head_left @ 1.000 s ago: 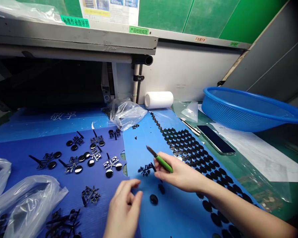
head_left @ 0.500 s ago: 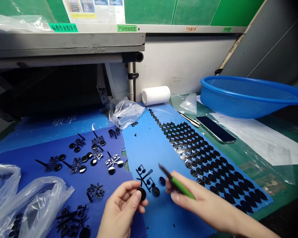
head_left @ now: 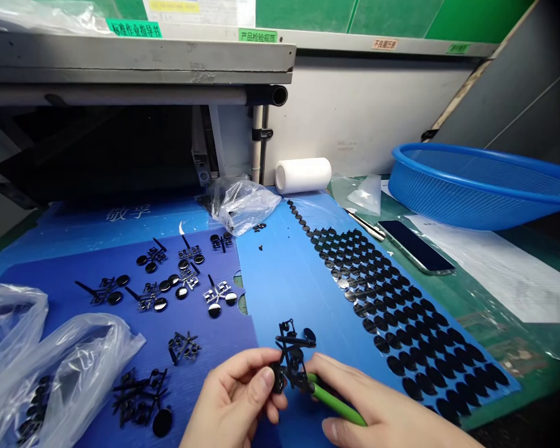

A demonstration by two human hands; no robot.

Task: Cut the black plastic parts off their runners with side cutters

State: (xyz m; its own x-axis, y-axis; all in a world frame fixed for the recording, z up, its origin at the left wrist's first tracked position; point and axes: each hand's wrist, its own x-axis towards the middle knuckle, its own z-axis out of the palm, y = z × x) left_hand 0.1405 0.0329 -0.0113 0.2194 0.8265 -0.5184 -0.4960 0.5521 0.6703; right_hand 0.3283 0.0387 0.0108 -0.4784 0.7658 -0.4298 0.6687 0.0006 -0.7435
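Observation:
My left hand (head_left: 242,395) pinches a black plastic sprue (head_left: 293,342) between thumb and fingers, holding it tilted over the light blue sheet. Round black caps and small parts hang from its branches. Closed around green-handled nippers (head_left: 336,403), my right hand (head_left: 368,398) is just right of the sprue. The nippers' tip meets or lies behind the sprue's lower end; I cannot tell whether it touches. More sprues lie to the left, among them a small one (head_left: 184,346) and a tangled pile (head_left: 142,398). Rows of black round pieces (head_left: 392,298) cover the sheet's right side.
Clear plastic bags (head_left: 93,367) with black parts lie at the lower left. Another crumpled bag (head_left: 245,202) and a white roll (head_left: 303,175) are at the back. A phone (head_left: 416,247), paper (head_left: 490,267) and a blue basket (head_left: 476,186) stand on the right.
My left hand has raised and tipped the sprue off the sheet. The nippers moved from pointing up beside it down to the sprue's lower end. The view has shifted slightly.

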